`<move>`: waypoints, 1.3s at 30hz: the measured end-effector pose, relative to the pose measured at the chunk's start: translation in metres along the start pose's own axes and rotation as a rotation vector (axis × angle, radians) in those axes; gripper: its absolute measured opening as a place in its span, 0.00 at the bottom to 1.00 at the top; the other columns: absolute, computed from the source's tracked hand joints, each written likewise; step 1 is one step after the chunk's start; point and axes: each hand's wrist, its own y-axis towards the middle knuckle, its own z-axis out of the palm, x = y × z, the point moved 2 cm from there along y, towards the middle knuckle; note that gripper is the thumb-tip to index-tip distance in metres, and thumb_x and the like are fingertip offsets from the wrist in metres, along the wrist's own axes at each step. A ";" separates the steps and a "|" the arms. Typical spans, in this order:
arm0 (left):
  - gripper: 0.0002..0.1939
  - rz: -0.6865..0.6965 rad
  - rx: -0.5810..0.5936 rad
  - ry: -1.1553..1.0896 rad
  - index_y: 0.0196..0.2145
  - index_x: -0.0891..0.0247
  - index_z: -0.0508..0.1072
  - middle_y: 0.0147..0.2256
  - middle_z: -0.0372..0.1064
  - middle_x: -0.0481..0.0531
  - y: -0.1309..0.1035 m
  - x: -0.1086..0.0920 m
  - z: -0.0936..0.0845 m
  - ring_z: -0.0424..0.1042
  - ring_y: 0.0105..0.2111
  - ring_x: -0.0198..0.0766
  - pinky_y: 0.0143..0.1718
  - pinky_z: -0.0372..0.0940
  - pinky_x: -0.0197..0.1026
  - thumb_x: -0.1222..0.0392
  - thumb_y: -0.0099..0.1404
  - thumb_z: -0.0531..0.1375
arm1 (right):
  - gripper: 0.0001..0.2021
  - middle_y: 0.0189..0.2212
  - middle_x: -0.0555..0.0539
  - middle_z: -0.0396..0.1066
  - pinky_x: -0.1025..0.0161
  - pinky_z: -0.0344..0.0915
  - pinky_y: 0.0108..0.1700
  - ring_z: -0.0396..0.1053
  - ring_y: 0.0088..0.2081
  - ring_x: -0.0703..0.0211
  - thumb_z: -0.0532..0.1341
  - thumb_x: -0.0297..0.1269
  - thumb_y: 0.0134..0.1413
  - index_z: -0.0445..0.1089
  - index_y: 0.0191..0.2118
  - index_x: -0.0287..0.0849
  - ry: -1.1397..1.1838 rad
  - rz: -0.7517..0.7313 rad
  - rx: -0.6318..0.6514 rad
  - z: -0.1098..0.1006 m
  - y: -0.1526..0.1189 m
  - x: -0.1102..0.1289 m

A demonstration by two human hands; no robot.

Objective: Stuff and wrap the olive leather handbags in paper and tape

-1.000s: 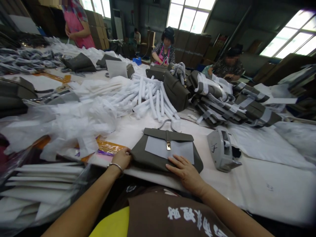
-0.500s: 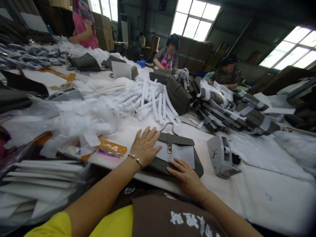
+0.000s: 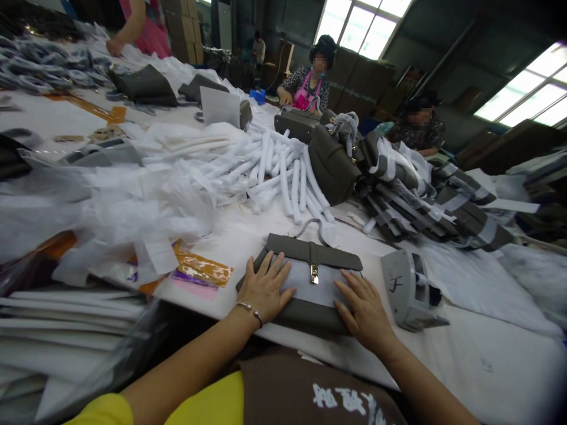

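Note:
A dark grey-green handbag (image 3: 310,251) lies flat near the table's front edge, its flap at the top and a gold clasp (image 3: 314,274) at the middle. Pale sheet material (image 3: 305,286) covers part of its front, below the flap. With fingers spread, my left hand (image 3: 266,286) rests on the bag's left part. My right hand (image 3: 363,307) lies spread on its right part, over the edge of the pale sheet. Behind the bag, a thin strap (image 3: 321,227) curves on the table.
A grey tape dispenser (image 3: 410,289) stands right of the bag. Behind are white rolls (image 3: 287,177) and wrapped bags (image 3: 425,189). Crumpled white wrapping (image 3: 133,206) and an orange packet (image 3: 206,265) lie left. A person in a pink apron (image 3: 308,94) is across the table.
My right hand has moved right across the bag, and my left hand sits lower on its left part. The bag's flap is less covered. The camera view has shifted somewhat.

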 end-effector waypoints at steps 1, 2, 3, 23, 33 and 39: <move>0.28 -0.003 0.007 -0.002 0.59 0.52 0.57 0.63 0.48 0.53 0.001 0.000 0.000 0.45 0.62 0.51 0.58 0.35 0.67 0.42 0.65 0.47 | 0.23 0.60 0.42 0.56 0.40 0.49 0.59 0.51 0.61 0.44 0.55 0.42 0.56 0.61 0.57 0.45 -0.039 0.037 -0.012 0.004 -0.001 -0.005; 0.28 -0.004 0.017 -0.002 0.59 0.52 0.57 0.63 0.48 0.52 0.001 0.001 0.000 0.44 0.62 0.51 0.58 0.35 0.68 0.42 0.65 0.47 | 0.24 0.60 0.42 0.55 0.40 0.47 0.60 0.50 0.62 0.44 0.54 0.42 0.57 0.59 0.59 0.45 -0.062 0.069 -0.019 0.009 -0.003 -0.009; 0.28 -0.004 0.032 -0.001 0.59 0.52 0.57 0.63 0.47 0.52 0.001 0.001 0.000 0.44 0.63 0.51 0.58 0.35 0.68 0.42 0.65 0.47 | 0.25 0.61 0.42 0.55 0.39 0.46 0.60 0.49 0.62 0.44 0.53 0.42 0.57 0.57 0.60 0.45 -0.073 0.094 -0.023 0.014 -0.006 -0.012; 0.29 -0.030 0.051 0.150 0.59 0.53 0.59 0.63 0.47 0.52 -0.006 0.000 0.000 0.43 0.63 0.54 0.57 0.43 0.63 0.44 0.62 0.51 | 0.23 0.62 0.49 0.52 0.47 0.53 0.61 0.45 0.64 0.48 0.53 0.41 0.58 0.58 0.60 0.47 0.198 0.238 -0.064 0.036 -0.015 -0.021; 0.43 0.085 0.142 0.194 0.61 0.53 0.56 0.64 0.45 0.56 -0.019 0.006 0.007 0.40 0.63 0.58 0.55 0.42 0.65 0.39 0.49 0.61 | 0.22 0.61 0.50 0.54 0.49 0.54 0.61 0.46 0.63 0.50 0.54 0.41 0.57 0.61 0.58 0.49 0.206 0.273 -0.088 0.030 -0.014 -0.021; 0.41 0.154 0.182 0.196 0.60 0.51 0.57 0.64 0.45 0.54 0.011 0.012 0.012 0.40 0.63 0.56 0.55 0.43 0.63 0.37 0.51 0.58 | 0.22 0.61 0.50 0.55 0.50 0.53 0.61 0.47 0.63 0.50 0.54 0.41 0.57 0.62 0.58 0.48 0.200 0.367 -0.123 0.032 -0.010 -0.024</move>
